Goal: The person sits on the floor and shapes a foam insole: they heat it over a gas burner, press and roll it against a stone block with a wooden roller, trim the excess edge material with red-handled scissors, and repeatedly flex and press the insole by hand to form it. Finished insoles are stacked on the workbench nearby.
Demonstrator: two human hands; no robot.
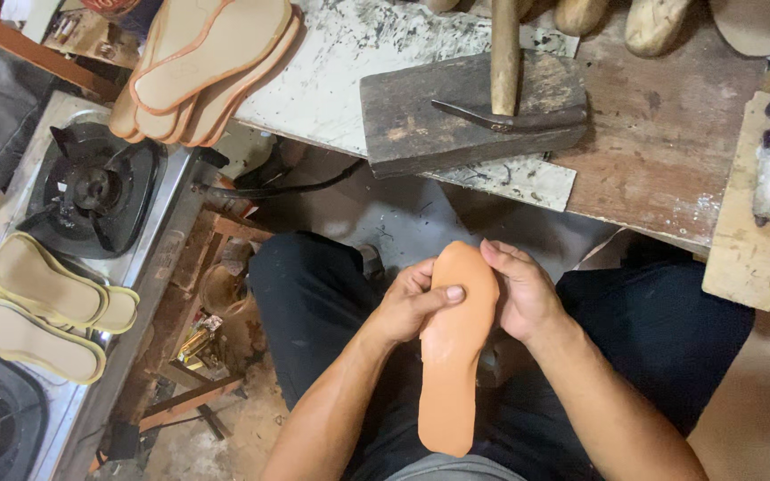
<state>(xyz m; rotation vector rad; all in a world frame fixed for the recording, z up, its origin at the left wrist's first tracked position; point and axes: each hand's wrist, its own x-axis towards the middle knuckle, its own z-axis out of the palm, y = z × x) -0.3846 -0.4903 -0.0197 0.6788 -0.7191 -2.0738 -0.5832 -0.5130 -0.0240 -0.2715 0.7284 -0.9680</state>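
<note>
- Now your left hand (407, 307) clasps the orange sole (454, 347) from the left, thumb pressed across its face.
- Your right hand (520, 289) grips its other edge, fingers over the toe.
- Over your lap, the sole stands lengthwise, below the hammer (503, 80) on its block (412, 116).

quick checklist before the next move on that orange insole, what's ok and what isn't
1. Grip: left hand and right hand both clasp the orange insole near its top end: ok.
2. Left thumb lies flat across the insole's face: ok.
3. Lower end of the insole is unsupported, hanging over the lap: not ok.
4. Underside of the insole faces away from the camera: cannot tell.
5. Hammer rests on the wooden block on the bench, ahead of the hands: ok.
6. Stack of insoles juts over the bench edge above the gas stove: not ok.
</note>
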